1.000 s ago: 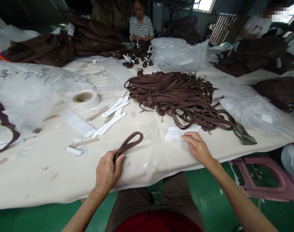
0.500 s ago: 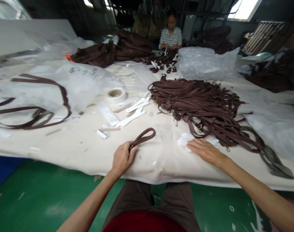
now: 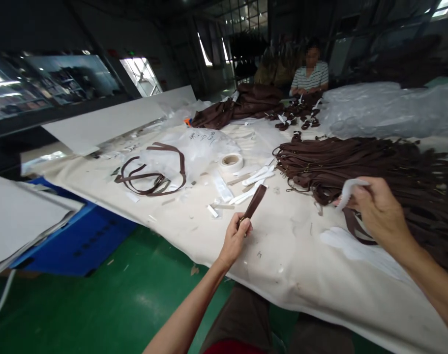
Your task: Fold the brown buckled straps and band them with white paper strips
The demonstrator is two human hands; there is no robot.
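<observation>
My left hand (image 3: pixel 235 238) is closed around a folded brown strap (image 3: pixel 256 200), whose looped end points up and away from me; a bit of metal shows by the fingers. Raised above the table's right side, my right hand (image 3: pixel 374 204) pinches a curved white strip (image 3: pixel 347 192) with a ridged edge. Below it lie loose white strips (image 3: pixel 351 245), partly hidden by my forearm. Behind that hand spreads a large pile of brown straps (image 3: pixel 334 160) with small metal clips.
A white tape roll (image 3: pixel 231 162) stands mid-table near scattered white strips (image 3: pixel 255 182). Several loose brown straps (image 3: pixel 181 172) curl on plastic at left. Clear plastic bags (image 3: pixel 374 110) and brown bags (image 3: pixel 224 109) lie farther back. A person (image 3: pixel 310 76) sits across the table.
My right hand has lifted off the white strips and now holds one. The strap in my left hand has turned more upright. The view has swung left.
</observation>
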